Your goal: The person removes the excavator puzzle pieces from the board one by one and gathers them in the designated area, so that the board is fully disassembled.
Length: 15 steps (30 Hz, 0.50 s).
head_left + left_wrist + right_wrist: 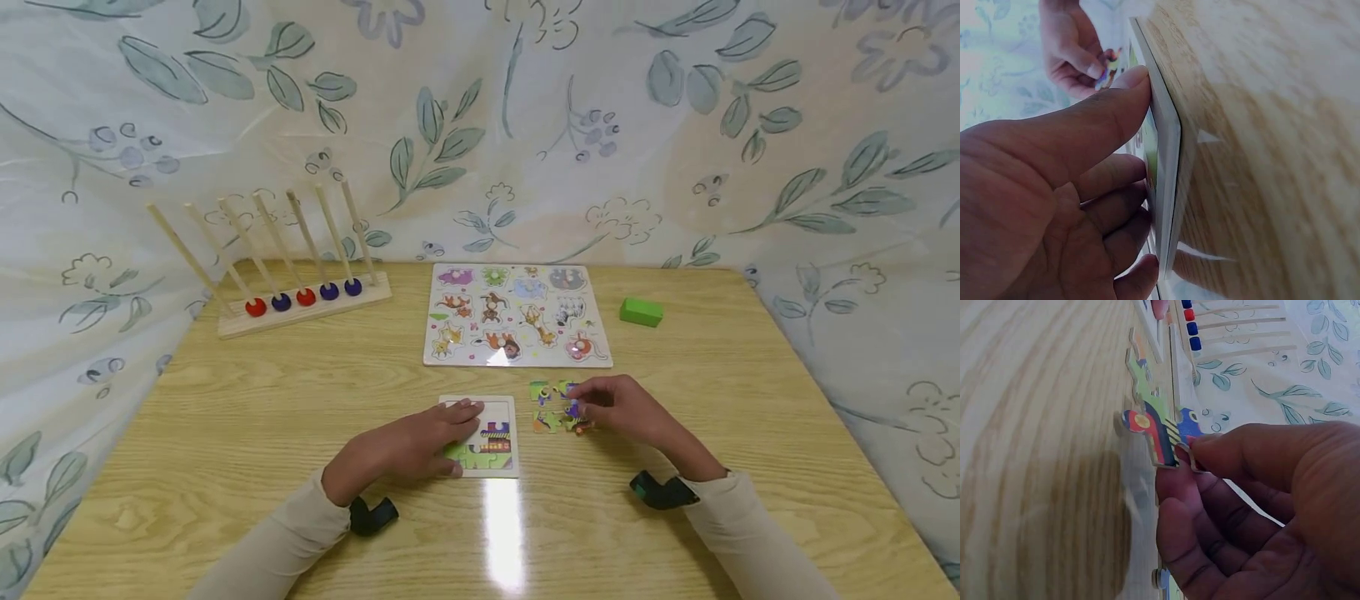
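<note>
A small square jigsaw tray lies on the table, its lower part filled with green pieces and a red and yellow piece. My left hand rests across the tray's left side. In the left wrist view, its thumb touches the tray frame. To the right, my right hand pinches a blue jigsaw piece between thumb and fingers. Beside it are several loose jigsaw pieces, green with bits of orange. Another piece with a red and yellow wheel overlaps the pinched one in the right wrist view.
Behind the tray lies an animal peg puzzle board. A green block sits at its right. At the back left stands a wooden rack with upright rods and red and blue beads. Patterned cloth hangs behind the table.
</note>
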{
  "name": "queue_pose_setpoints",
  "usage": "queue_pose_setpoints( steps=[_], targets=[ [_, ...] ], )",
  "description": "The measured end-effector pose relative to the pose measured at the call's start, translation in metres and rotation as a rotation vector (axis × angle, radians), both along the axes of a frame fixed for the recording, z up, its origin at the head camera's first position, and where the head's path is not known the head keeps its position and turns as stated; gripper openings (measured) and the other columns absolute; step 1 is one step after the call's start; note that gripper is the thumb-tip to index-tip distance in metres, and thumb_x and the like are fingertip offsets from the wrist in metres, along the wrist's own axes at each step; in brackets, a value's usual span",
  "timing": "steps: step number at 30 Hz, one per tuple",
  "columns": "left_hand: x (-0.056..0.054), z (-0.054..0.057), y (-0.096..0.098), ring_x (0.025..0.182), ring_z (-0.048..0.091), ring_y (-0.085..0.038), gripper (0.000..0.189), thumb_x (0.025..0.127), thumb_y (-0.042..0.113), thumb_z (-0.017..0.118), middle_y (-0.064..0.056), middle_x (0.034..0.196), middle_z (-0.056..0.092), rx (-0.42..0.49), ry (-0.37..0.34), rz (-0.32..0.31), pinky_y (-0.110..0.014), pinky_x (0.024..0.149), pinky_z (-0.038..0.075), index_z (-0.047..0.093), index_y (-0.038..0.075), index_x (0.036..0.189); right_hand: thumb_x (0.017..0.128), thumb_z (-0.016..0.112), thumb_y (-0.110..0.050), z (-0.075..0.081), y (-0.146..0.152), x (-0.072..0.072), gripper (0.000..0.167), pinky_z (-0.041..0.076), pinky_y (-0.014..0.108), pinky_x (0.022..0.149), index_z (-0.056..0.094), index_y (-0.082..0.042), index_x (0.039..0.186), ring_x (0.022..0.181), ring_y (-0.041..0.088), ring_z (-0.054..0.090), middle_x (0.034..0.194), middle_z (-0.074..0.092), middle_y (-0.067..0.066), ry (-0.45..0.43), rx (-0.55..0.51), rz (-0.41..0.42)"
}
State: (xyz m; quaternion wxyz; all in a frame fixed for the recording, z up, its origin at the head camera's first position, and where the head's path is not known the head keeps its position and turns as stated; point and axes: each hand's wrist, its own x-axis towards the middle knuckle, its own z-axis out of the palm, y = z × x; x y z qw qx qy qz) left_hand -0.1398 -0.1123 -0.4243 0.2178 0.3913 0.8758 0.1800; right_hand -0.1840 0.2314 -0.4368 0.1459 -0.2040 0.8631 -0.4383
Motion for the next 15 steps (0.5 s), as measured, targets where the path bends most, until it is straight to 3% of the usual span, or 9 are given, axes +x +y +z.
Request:
queue_pose_setpoints(
  steps=[6,12,15],
  targets=[
    [0.0015,-0.0003,-0.0024,0.146,0.015,-0.027,0.07,0.094,0.024,0.067,-0.011,0.16,0.019,0.007,0.008,-0.011,-0.044,0.116,0.017,0.034,-0.002,0.149,0.093,0.065,-0.007,-0.002,-0.0022,-0.0003,0.017,0.049,0.025,0.064,0.071,0.002,0.107,0.079,0.018,0.057,0.09,0.065,0.004,0.013,0.03,0.024],
    [-0.0009,0.0002,-0.0004,0.146,0.015,-0.029,0.069,0.094,0.022,0.066,-0.013,0.16,0.019,0.027,0.014,-0.034,-0.045,0.116,0.016,0.033,-0.004,0.149,0.092,0.066,-0.006,-0.0016,0.0001,0.0006,0.013,0.049,0.028,0.066,0.073,-0.003,0.103,0.079,0.018,0.057,0.09,0.065,0.002,0.065,0.085,-0.025],
    [-0.0003,0.0,0.0003,0.146,0.015,-0.028,0.07,0.093,0.022,0.067,-0.011,0.16,0.019,0.015,0.0,-0.016,-0.044,0.116,0.017,0.034,-0.003,0.149,0.092,0.067,-0.007,-0.0042,-0.0006,0.0005,0.012,0.049,0.028,0.068,0.074,-0.004,0.102,0.08,0.016,0.057,0.093,0.066,0.002,0.091,0.113,-0.045]
  ],
)
